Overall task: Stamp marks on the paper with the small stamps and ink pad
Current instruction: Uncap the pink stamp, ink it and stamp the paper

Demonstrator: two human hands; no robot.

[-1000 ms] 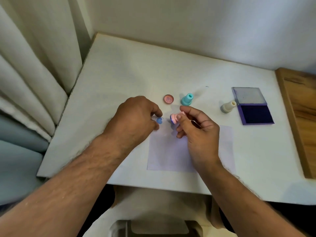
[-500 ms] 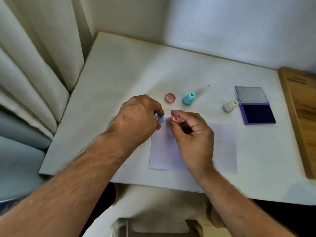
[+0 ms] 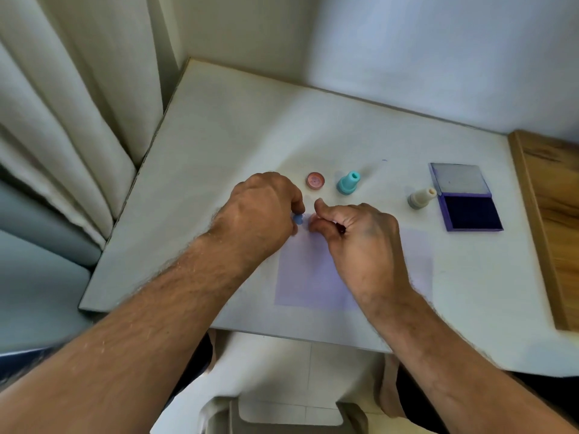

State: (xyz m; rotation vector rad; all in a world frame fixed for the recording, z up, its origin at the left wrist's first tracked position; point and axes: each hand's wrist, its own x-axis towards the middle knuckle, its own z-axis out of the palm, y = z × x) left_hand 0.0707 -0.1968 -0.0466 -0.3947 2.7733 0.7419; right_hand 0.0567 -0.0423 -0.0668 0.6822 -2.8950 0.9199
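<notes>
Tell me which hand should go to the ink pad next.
Probably the right hand: the open ink pad lies on its side of the table, past the beige stamp. It seems to pinch something pinkish. The left hand, holding a blue stamp, would have to cross over it.

A white table is set in a corner, flanked by cream curtains on the left and a wooden board at right; pale walls are seen behind.

1 head-worn wide-angle view looks forward and steeply down, close over the white table, edges seemingly bowed
</notes>
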